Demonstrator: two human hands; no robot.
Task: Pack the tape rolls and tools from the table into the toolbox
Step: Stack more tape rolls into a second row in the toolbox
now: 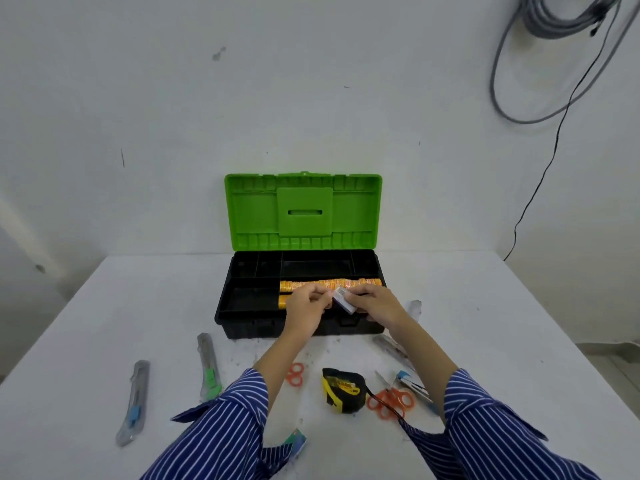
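Head view looks down on a white worktop (104,323) pushed against a white wall, with grey cables (540,64) looped high at the right. At the middle stands the toolbox (242,306), a black base with its green lid (303,211) raised upright against the wall. Its tray is split into compartments; the long front-right one holds a row of orange tape rolls (329,284) lying side by side (more orange shows just below, at the left end of the row). Both arms wear blue striped sleeves (221,427) and reach over the front edge of the box. Left hand (306,310) and right hand (375,306) meet above that compartment, each grip pinched on an end of a small white packet (343,299), tilted, with a printed label on top. What the packet holds cannot be told. On the worktop nearer the person lie a yellow and black tape measure (343,389), a utility knife with a green slider (209,367), another with a blue slider (133,403) further left, orange scissors (391,401) right of the tape measure, and a smaller orange pair (295,374) partly hidden by the left forearm. Wrapped tools (391,346) lie at the right, too blurred to name.
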